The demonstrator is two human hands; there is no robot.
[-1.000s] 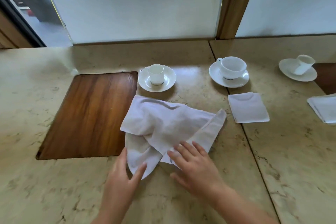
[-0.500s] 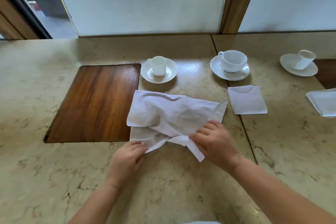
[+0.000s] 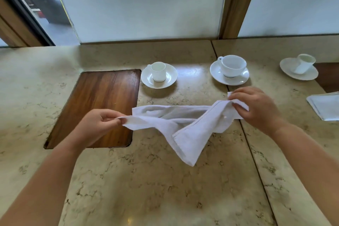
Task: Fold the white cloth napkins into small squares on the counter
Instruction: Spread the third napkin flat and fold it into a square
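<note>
The left hand (image 3: pixel 99 124) is pinching one corner of a white cloth napkin (image 3: pixel 183 126) between thumb and fingers, while the right hand (image 3: pixel 256 108) is gripping the opposite end, fingers closed on the bunched fabric. The napkin is hanging stretched between the two hands above the marble worktop (image 3: pixel 156 189), twisted and unfolded, with a hemmed corner drooping toward the surface. Under the left hand a wooden inset panel (image 3: pixel 97 101) is sitting flush in the worktop. Beyond the napkin, a small cup on a saucer (image 3: pixel 159 75) and a wider cup on a saucer (image 3: pixel 230 69) are standing apart. At far right, a tilted cup is leaning on a third saucer (image 3: pixel 299 69), and a folded napkin (image 3: pixel 325 106) is lying near the edge of the view.
</note>
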